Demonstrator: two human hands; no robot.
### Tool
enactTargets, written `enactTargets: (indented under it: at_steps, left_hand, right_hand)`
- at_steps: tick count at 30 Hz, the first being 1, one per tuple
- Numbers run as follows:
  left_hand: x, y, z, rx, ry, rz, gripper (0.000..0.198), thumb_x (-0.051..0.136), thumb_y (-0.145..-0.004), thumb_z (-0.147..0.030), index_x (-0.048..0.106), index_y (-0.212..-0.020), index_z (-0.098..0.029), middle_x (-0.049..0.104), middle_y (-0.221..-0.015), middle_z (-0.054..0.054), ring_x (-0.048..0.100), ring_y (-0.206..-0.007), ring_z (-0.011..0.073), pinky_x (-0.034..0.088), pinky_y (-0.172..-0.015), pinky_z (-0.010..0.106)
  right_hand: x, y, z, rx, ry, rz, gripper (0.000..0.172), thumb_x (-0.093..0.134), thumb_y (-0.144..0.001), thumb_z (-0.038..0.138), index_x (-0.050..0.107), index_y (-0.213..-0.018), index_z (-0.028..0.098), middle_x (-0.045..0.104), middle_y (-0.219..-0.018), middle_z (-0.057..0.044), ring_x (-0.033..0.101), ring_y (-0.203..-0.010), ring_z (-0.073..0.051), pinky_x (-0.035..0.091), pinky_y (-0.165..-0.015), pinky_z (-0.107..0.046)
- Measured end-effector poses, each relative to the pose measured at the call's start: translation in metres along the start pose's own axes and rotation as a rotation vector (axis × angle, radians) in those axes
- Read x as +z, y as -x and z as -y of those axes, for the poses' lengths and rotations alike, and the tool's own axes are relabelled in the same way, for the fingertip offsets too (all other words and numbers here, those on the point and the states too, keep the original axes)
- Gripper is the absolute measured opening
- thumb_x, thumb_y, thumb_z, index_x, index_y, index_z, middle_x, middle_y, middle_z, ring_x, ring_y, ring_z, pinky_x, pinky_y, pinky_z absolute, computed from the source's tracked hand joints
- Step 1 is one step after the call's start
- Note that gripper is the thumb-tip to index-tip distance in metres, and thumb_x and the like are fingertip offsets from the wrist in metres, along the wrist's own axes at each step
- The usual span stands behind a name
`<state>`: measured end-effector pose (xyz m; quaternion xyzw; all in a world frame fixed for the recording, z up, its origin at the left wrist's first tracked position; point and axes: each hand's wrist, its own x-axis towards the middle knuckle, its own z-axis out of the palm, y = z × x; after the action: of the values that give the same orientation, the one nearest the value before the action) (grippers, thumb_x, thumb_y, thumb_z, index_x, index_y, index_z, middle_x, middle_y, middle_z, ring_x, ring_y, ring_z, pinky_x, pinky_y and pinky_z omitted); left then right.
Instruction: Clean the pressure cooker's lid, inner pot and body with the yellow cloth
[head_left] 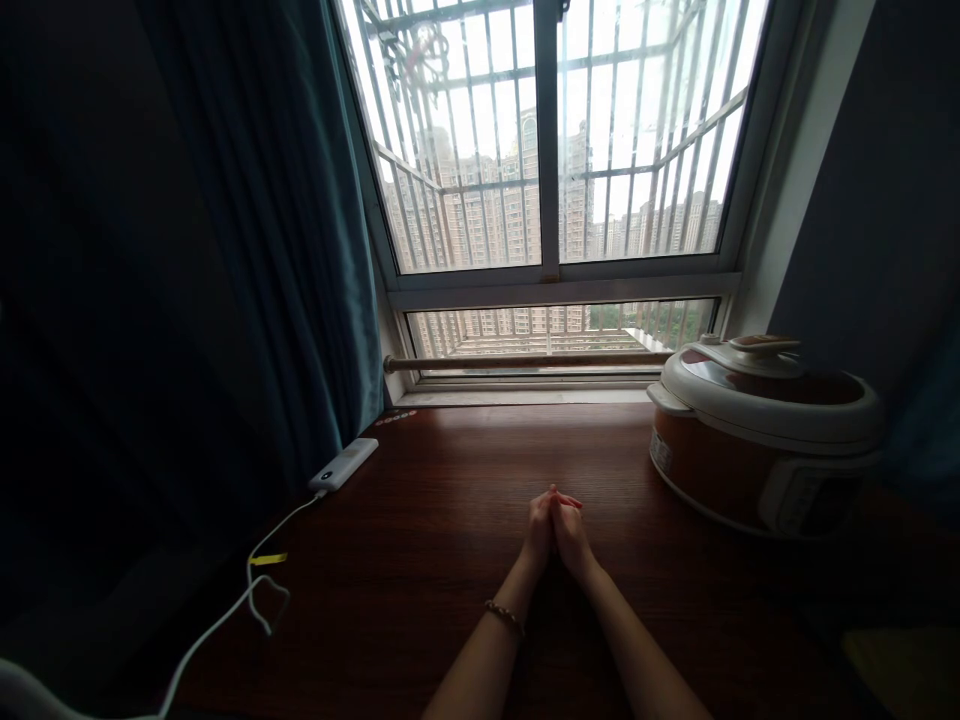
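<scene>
My left hand (538, 528) and my right hand (571, 531) rest together on the dark wooden table (450, 520), near its middle. The palms are pressed against each other and the fingers are closed, with nothing visible between them. A beaded bracelet (504, 616) circles my left wrist. Both forearms reach in from the bottom edge of the view.
A large brown and white electric cooker (757, 430) stands at the right of the table. A white power bank (343, 464) lies at the left, with a white cable (255, 590) trailing toward the near left corner. A teal curtain (300, 230) and barred window (547, 140) stand behind.
</scene>
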<state>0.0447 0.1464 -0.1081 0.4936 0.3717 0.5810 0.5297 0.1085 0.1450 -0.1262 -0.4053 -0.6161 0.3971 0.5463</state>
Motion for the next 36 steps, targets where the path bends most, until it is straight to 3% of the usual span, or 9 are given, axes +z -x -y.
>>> enactTargets:
  at_steps: [23, 36]
  left_hand:
    - [0.0004, 0.0012, -0.0019, 0.004, -0.02, -0.001, 0.055, 0.039, -0.081, -0.053, 0.068, -0.067, -0.009, 0.067, -0.068, 0.012, 0.062, -0.065, 0.022, 0.047, -0.066, 0.034]
    - [0.001, 0.0019, -0.0035, -0.002, -0.025, 0.004, 0.058, 0.036, -0.082, -0.056, 0.068, -0.067, -0.009, 0.067, -0.068, 0.013, 0.062, -0.065, 0.0222, 0.047, -0.065, 0.034]
  right_hand:
    - [-0.0007, -0.0001, 0.0005, 0.008, 0.014, -0.009, 0.067, 0.021, -0.083, 0.068, 0.047, -0.048, 0.017, 0.045, -0.045, -0.001, 0.043, -0.043, -0.011, 0.034, -0.042, -0.022]
    - [-0.0011, 0.0004, 0.0047, 0.011, 0.02, 0.005, 0.068, 0.02, -0.083, 0.068, 0.046, -0.045, 0.018, 0.041, -0.039, -0.001, 0.041, -0.039, -0.011, 0.031, -0.039, -0.023]
